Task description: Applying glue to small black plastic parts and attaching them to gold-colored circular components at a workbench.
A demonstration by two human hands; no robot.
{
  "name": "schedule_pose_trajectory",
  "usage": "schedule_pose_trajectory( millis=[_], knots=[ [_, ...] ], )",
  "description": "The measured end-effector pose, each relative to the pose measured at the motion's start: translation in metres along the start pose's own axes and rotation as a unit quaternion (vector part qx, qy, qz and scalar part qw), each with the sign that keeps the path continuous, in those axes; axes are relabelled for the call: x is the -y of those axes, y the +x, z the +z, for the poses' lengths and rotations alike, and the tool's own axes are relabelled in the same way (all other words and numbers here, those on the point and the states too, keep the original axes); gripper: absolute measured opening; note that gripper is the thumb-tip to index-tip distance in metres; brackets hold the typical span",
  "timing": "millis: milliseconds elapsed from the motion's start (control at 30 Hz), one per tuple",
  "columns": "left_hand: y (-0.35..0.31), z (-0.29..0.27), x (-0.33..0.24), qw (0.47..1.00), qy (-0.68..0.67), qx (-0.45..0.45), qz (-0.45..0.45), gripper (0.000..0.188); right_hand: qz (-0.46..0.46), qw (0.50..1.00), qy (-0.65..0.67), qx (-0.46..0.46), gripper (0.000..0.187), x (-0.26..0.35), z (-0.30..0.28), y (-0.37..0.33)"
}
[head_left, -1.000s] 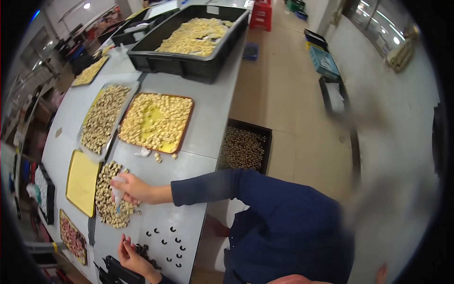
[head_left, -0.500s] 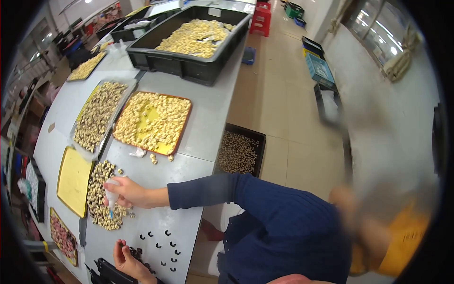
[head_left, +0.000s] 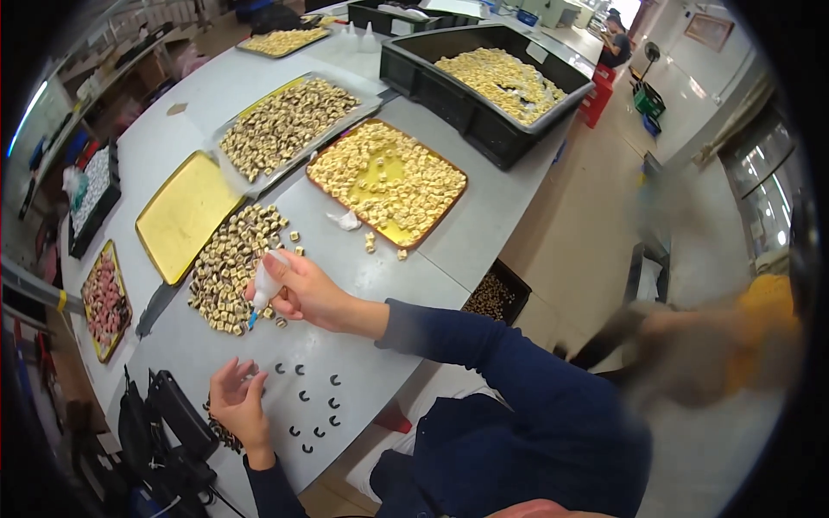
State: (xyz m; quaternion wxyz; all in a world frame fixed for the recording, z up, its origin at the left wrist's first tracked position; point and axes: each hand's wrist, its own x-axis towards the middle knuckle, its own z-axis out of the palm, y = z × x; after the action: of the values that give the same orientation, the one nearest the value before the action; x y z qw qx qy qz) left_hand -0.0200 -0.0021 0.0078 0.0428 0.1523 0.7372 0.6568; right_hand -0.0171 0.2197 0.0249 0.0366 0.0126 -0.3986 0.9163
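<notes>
My right hand [head_left: 298, 293] is closed around a small white squeeze bottle [head_left: 268, 283]. Its thin blue tip [head_left: 252, 320] points down over the near edge of a heap of small pale-and-dark blocks [head_left: 226, 268]. Closer to me, my left hand [head_left: 240, 404] is raised with thumb and fingers brought together; whatever small thing they may pinch is too unclear to name. Beside and partly behind that hand lies a pile of small black pieces [head_left: 226, 436]. Several black C-shaped pieces [head_left: 303, 396] are spread on the grey table [head_left: 380, 345] to its right.
An empty yellow tray [head_left: 186, 216] adjoins the heap. Beyond are a tray of two-tone blocks [head_left: 285, 125], a tray of pale blocks [head_left: 389, 181] and a large black bin [head_left: 484, 112]. A black device [head_left: 183, 414] stands at near left. Someone in yellow [head_left: 760, 328] is blurred at right.
The view has swung, so the table appears shifted rightward. My left hand has risen toward the heap and bottle. The bottle is still in my right hand over the heap's near edge.
</notes>
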Motion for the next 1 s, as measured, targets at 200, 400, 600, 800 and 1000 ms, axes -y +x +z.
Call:
schedule_pose_trajectory(
  millis=[200, 400, 600, 800, 1000],
  knots=[
    [0.003, -0.005, 0.000, 0.999, -0.029, -0.038, 0.016, 0.034, -0.002, 1.000, -0.015, -0.004, 0.038, -0.003, 0.011, 0.001],
    [0.002, -0.004, 0.003, 0.997, -0.066, -0.034, 0.032, 0.033, -0.026, 0.998, -0.036, 0.040, 0.041, -0.002, 0.012, -0.001],
    [-0.001, 0.003, -0.002, 0.997, -0.050, -0.025, 0.057, 0.031, -0.025, 0.997, -0.072, 0.022, 0.040, 0.000, 0.011, -0.011],
    [-0.004, -0.002, -0.010, 0.997, -0.039, -0.014, 0.072, 0.034, -0.039, 0.993, -0.109, 0.005, 0.038, -0.009, 0.013, -0.011],
    [-0.001, 0.003, -0.011, 0.992, -0.047, -0.021, 0.111, 0.035, -0.058, 0.984, -0.167, 0.023, 0.038, -0.008, 0.023, -0.012]
  ],
)
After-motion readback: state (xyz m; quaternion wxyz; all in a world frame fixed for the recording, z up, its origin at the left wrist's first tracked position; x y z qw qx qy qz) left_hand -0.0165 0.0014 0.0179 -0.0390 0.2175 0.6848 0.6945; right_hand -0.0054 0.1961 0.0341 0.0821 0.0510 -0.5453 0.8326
